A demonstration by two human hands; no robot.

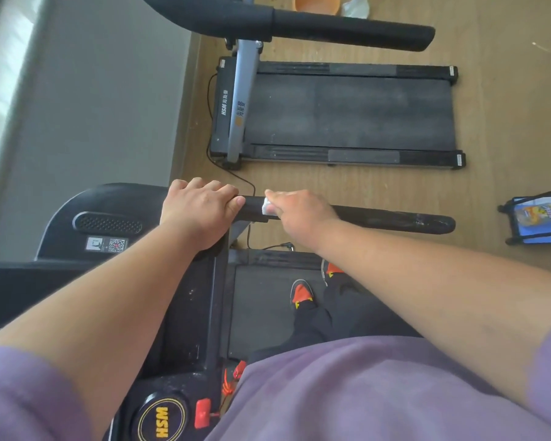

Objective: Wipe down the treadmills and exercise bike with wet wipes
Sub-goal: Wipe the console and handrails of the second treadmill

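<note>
We stand on the black belt of the near treadmill (261, 300), our left hand (198, 208) curled over the inner end of its long black padded handrail (395, 218). Just beside it, our right hand (296, 208) presses a small folded white wet wipe (265, 206) onto the rail. A second black treadmill with a grey upright (347, 113) lies beyond on the brown wooden floor (506, 122).

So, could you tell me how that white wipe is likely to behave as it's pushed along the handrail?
The wipe looks bunched under the right hand, so probably floppy and light. On the round handrail it may slip or wad further.
</note>
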